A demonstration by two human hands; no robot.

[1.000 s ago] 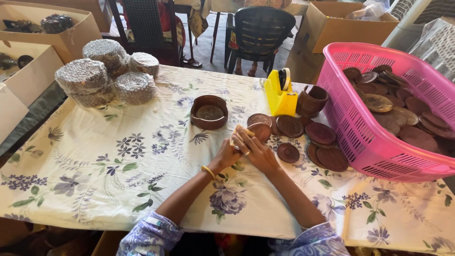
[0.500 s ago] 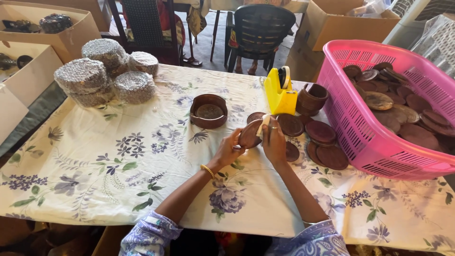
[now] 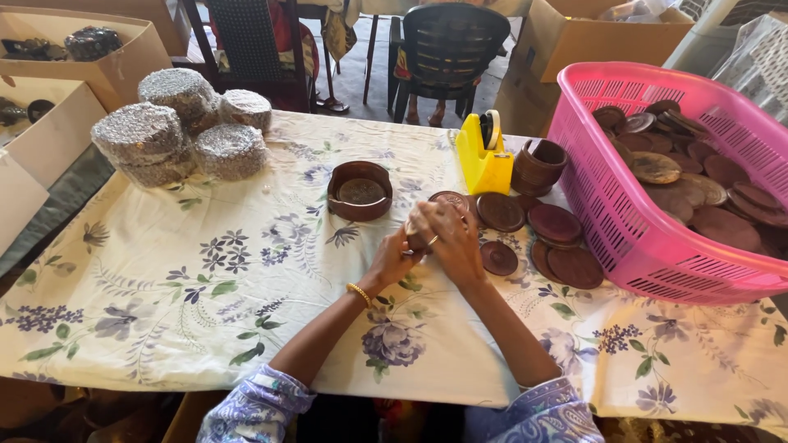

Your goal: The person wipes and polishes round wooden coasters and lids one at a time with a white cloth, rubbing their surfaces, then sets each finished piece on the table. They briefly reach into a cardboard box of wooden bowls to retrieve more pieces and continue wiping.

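My left hand [image 3: 392, 259] and my right hand [image 3: 450, 236] are pressed together just above the flowered tablecloth [image 3: 205, 279]. Both close around a small round brown wooden disc [image 3: 414, 241], which my fingers mostly hide. My right hand wears a ring and my left wrist a gold bangle. Just behind my hands sits a round wooden holder [image 3: 359, 190] with a disc lying in it. Right of my hands, several loose wooden discs [image 3: 556, 223] lie flat on the cloth.
A pink plastic basket [image 3: 624, 205] full of wooden discs stands at the right. A yellow tape dispenser [image 3: 484, 157] and a wooden cup-shaped holder [image 3: 539, 166] stand behind the discs. Foil-wrapped round bundles [image 3: 164, 127] sit at the far left. Cardboard boxes and chairs ring the table.
My hands lifted the disc and turned it upright, then closed together over it. They now cover it almost fully, slightly lower over the cloth.
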